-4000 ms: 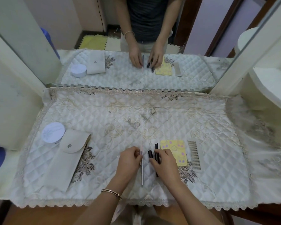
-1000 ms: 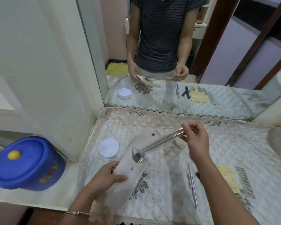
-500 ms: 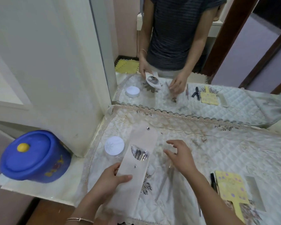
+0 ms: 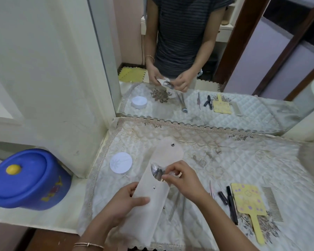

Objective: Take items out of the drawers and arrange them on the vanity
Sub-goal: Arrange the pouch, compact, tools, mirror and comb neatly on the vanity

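Note:
My left hand (image 4: 124,201) holds a long beige pouch (image 4: 153,194) with its snap flap open, tilted above the quilted vanity cover (image 4: 234,160). My right hand (image 4: 181,180) pinches a shiny metal tool (image 4: 157,173) among several at the pouch mouth. Two thin metal tools (image 4: 178,205) lie on the cover beneath my right wrist. To the right lie a pink-tipped tool (image 4: 211,189), two black sticks (image 4: 228,201), a yellow hand mirror (image 4: 248,203) and a metal comb (image 4: 272,203).
A round white jar (image 4: 121,162) stands left of the pouch. A blue lidded container (image 4: 25,180) sits on the low ledge at far left. The mirror (image 4: 207,78) runs along the back, a white panel (image 4: 53,78) on the left.
My right hand laid a long metal tool on the cover, then came back to the pouch mouth and pinched another tool. The left hand kept hold of the pouch.

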